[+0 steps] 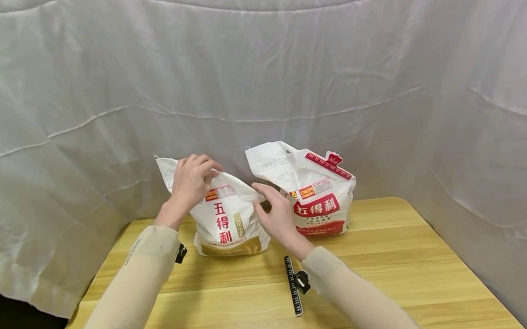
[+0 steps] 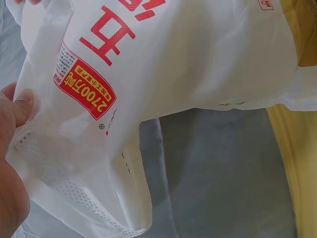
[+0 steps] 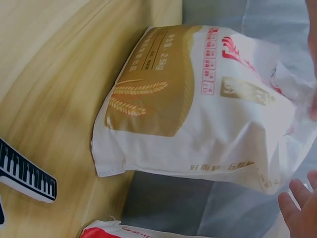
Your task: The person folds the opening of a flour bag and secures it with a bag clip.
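A white flour bag [image 1: 243, 211] with red characters and a gold lower band stands on the table. My left hand [image 1: 192, 179] grips its folded top edge. Up close, the left thumb [image 2: 22, 106] presses on the white fabric near the perforated strip. My right hand [image 1: 277, 214] is at the bag's upper right corner, fingers extended and thumb apart from them. Close by, the right fingers [image 3: 297, 198] are beside the bag's top; whether they touch it is unclear. A black-and-white piano-key clip [image 1: 293, 286] lies on the table by the right wrist.
Right of the gold-banded bag, a second flour bag [image 1: 320, 206] with red print has a red piano-key clip [image 1: 329, 165] across its top. Both bags stand near the back of the wooden table [image 1: 388, 277]. Grey cloth [image 1: 258, 74] hangs behind and at the sides.
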The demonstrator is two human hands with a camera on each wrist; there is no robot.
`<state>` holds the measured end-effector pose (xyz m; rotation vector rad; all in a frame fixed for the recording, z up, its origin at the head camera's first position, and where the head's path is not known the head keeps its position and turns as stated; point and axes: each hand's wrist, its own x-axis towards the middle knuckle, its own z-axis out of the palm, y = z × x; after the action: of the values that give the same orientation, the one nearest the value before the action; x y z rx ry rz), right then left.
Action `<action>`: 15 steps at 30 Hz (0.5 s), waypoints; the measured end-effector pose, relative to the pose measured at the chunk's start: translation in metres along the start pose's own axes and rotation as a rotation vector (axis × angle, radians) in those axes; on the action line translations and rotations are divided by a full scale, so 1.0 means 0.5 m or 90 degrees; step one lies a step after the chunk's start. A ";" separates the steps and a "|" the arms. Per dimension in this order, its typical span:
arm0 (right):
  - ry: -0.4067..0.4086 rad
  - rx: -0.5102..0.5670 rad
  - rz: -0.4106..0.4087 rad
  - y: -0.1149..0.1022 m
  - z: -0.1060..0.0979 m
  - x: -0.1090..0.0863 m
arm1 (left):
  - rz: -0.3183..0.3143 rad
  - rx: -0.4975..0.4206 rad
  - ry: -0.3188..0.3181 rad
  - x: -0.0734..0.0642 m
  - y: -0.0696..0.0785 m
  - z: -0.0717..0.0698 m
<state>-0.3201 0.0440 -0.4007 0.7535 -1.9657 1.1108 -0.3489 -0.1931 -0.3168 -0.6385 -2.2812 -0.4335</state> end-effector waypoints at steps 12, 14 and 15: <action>-0.008 0.033 0.033 -0.024 -0.045 -0.032 | 0.007 -0.006 0.024 -0.005 -0.001 0.005; -0.016 0.026 0.037 -0.025 -0.053 -0.037 | 0.009 -0.007 0.027 -0.006 -0.001 0.006; -0.021 0.024 0.041 -0.025 -0.057 -0.041 | 0.011 -0.007 0.029 -0.007 -0.001 0.006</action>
<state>-0.2901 0.0659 -0.4018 0.7374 -2.0145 1.1835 -0.3489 -0.1931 -0.3215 -0.6469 -2.2310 -0.4488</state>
